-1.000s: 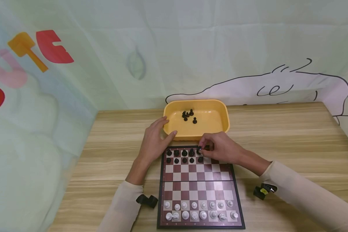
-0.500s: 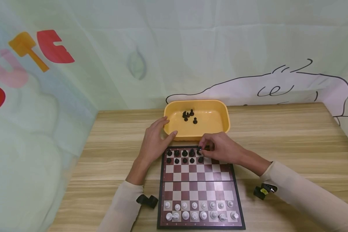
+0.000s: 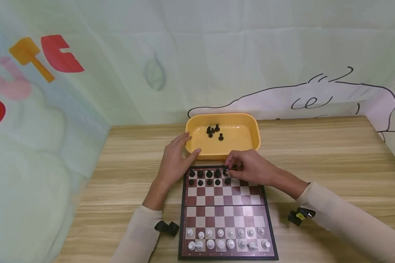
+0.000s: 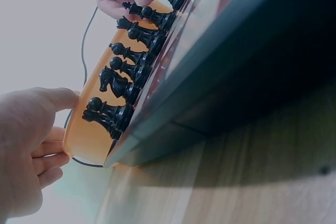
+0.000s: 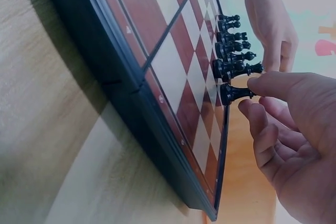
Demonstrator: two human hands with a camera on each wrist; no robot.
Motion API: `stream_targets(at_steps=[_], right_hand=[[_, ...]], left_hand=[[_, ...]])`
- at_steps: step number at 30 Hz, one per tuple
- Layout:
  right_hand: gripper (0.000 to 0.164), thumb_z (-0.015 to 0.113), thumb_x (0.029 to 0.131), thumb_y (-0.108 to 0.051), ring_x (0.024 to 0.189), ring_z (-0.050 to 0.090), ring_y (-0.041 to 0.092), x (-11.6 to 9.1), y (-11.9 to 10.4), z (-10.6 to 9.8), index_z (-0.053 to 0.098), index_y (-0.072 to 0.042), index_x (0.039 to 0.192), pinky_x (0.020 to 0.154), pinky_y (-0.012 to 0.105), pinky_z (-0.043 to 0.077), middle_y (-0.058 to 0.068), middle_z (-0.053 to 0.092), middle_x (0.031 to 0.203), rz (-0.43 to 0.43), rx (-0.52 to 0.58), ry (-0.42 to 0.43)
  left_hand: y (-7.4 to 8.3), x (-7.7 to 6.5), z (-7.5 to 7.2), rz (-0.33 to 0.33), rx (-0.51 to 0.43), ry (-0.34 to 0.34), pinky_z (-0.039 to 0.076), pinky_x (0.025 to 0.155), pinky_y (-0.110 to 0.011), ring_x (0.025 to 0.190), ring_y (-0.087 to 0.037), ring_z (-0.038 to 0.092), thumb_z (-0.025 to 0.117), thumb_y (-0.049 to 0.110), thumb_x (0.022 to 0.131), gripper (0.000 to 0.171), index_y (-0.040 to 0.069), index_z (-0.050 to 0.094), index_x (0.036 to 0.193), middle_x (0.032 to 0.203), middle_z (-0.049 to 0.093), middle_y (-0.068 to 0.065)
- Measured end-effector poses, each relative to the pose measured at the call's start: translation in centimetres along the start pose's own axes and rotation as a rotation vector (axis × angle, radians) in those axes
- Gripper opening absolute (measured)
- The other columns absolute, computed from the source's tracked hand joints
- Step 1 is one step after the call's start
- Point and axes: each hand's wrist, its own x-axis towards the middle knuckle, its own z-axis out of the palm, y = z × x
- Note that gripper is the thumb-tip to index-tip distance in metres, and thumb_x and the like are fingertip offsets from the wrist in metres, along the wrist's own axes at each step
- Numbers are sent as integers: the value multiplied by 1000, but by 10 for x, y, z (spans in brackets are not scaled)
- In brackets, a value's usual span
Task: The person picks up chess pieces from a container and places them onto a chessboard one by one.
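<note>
At the far edge of the chessboard (image 3: 205, 210), my right hand (image 3: 253, 168) pinches a black chess king (image 4: 129, 7) between thumb and fingertips. The king stands in the back row; in the head view the fingers cover most of it. Just in front is a black pawn (image 3: 228, 181), also visible as a pawn (image 5: 236, 94) in the right wrist view. My left hand (image 3: 174, 160) rests against the near left corner of the yellow tray (image 3: 224, 116), thumb at the front rim and fingers relaxed over the left rim.
Several black pieces (image 3: 209, 174) stand in two rows beside the right hand. Two rows of white pieces (image 3: 220, 243) line the near side. Inside the tray lie several loose black pieces (image 3: 221, 136). The wooden table (image 3: 316, 153) meets a printed cloth (image 3: 217, 65) behind.
</note>
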Motion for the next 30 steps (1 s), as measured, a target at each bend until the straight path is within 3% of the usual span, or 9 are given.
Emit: stream_targets(at_steps=[12, 23, 30], right_hand=[[21, 67, 85, -41, 68, 55, 1, 9, -10, -17, 61, -24, 96, 57, 23, 49, -20, 62, 84, 0, 10, 39], [15, 65, 88, -34, 71, 55, 4, 35, -8, -34, 62, -21, 94, 60, 24, 48, -12, 64, 87, -56, -70, 134], [14, 65, 88, -31, 70, 55, 8, 53, 1, -36, 62, -19, 93, 60, 27, 48, -8, 63, 87, 0, -73, 149]], left_hand=[[-1, 0, 1, 7, -1, 9, 27, 105, -42, 128, -20, 39, 62, 48, 87, 57, 6, 57, 125, 140, 47, -6], [-2, 1, 2, 15, -12, 13, 27, 105, -41, 128, -20, 39, 62, 48, 87, 57, 6, 57, 125, 140, 47, -6], [-3, 1, 3, 7, -8, 6, 27, 105, -41, 128, -19, 38, 61, 48, 87, 57, 6, 57, 126, 140, 47, -5]])
